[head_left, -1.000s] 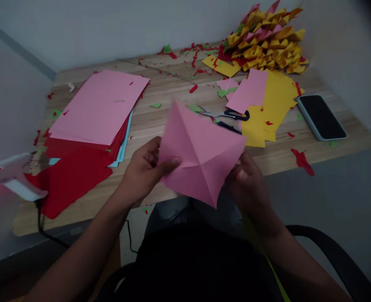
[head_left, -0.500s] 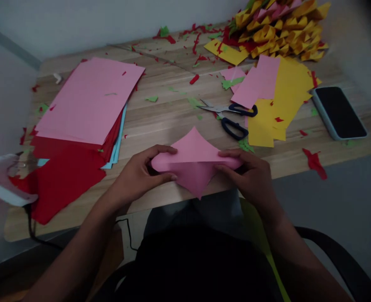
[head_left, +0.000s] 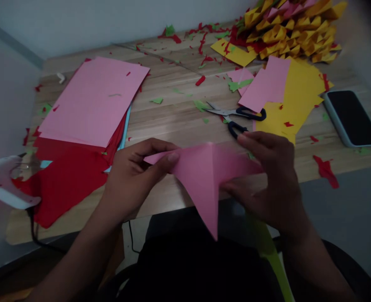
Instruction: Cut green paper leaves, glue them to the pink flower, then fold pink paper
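A folded sheet of pink paper [head_left: 201, 172] is held up at the table's front edge, with a crease down its middle and one pointed corner hanging below. My left hand [head_left: 138, 172] pinches its left corner between thumb and fingers. Around the right corner, my right hand [head_left: 267, 180] has its thumb and fingers spread apart; whether the thumb touches the paper I cannot tell. Just beyond the right fingertips lie scissors [head_left: 226, 112] with dark blue handles, blades parted.
Pink sheets [head_left: 94, 100] lie stacked over red and blue ones at left, near red paper [head_left: 75, 184] and a white corded tool [head_left: 12, 180]. To the right are yellow paper [head_left: 301, 96], a phone [head_left: 352, 117] and a folded yellow paper piece [head_left: 292, 33]. Scraps litter the table [head_left: 173, 126].
The pink paper has tipped so that its lower corner hangs further down. My right hand has opened and moved up and to the right; my left hand keeps its pinch. The view has shifted slightly.
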`<state>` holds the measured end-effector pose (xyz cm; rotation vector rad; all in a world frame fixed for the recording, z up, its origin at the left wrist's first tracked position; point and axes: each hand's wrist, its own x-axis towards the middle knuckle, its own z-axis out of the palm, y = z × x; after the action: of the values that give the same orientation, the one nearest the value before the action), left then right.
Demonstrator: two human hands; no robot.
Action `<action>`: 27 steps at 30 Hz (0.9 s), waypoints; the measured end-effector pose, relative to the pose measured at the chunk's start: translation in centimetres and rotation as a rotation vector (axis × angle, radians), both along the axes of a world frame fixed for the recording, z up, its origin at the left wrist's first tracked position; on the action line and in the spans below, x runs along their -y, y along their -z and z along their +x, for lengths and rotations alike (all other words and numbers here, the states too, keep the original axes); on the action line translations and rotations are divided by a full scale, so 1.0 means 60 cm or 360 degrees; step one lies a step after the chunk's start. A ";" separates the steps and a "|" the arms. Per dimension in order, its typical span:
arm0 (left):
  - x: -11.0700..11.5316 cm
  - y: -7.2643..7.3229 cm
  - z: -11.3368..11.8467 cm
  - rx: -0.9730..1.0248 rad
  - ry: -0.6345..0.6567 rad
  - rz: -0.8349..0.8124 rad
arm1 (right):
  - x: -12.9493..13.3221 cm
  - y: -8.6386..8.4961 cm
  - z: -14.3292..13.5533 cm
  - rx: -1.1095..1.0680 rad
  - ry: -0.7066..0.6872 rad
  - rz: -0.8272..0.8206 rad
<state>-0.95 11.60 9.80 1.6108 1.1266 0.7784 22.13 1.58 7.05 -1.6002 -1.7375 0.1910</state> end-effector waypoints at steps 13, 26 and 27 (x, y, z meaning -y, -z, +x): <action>0.015 -0.017 0.000 -0.0410 -0.0383 0.0840 | -0.011 0.006 -0.023 -0.0502 0.0165 -0.0513; 0.004 0.120 0.003 -0.0876 0.0820 0.1189 | -0.029 0.042 -0.018 -0.0013 0.0130 -0.0714; -0.004 0.120 0.003 -0.0855 0.0841 0.1180 | -0.029 0.038 -0.015 0.0094 0.0107 -0.0593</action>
<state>-0.75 11.83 2.62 2.7154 0.7062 0.4219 21.22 3.29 4.79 -1.9432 -1.7638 0.4608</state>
